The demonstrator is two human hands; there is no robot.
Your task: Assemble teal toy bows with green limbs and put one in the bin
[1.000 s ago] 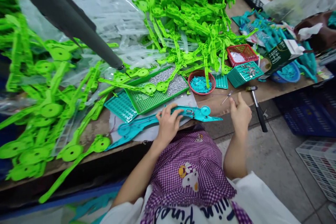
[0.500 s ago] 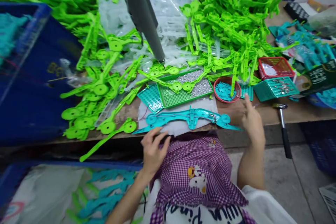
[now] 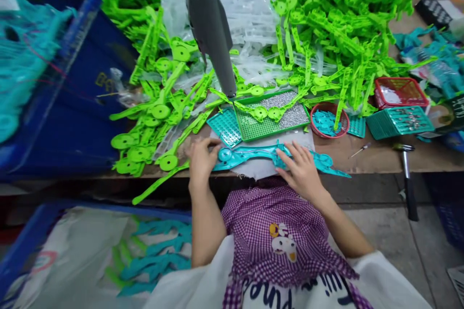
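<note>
A long turquoise plastic part lies at the table's front edge on a white cloth, a thin wire running along it. My left hand is at its left end, thumb and fingers closed near the round end; what they pinch is too small to tell. My right hand rests on the middle-right of the part, fingers spread. Behind the part is a green tray of small metal pieces, with a turquoise perforated tray to its left. A grey power screwdriver hangs above, its tip near the green tray.
Heaps of bright green parts cover the back. A red basket, a turquoise tray stack, a small screwdriver and a hammer are on the right. Blue crates stand left.
My right hand has moved left from beside the red basket onto the turquoise part. My left hand has moved up to the part's left end. The small screwdriver now shows on the table. The view has shifted.
</note>
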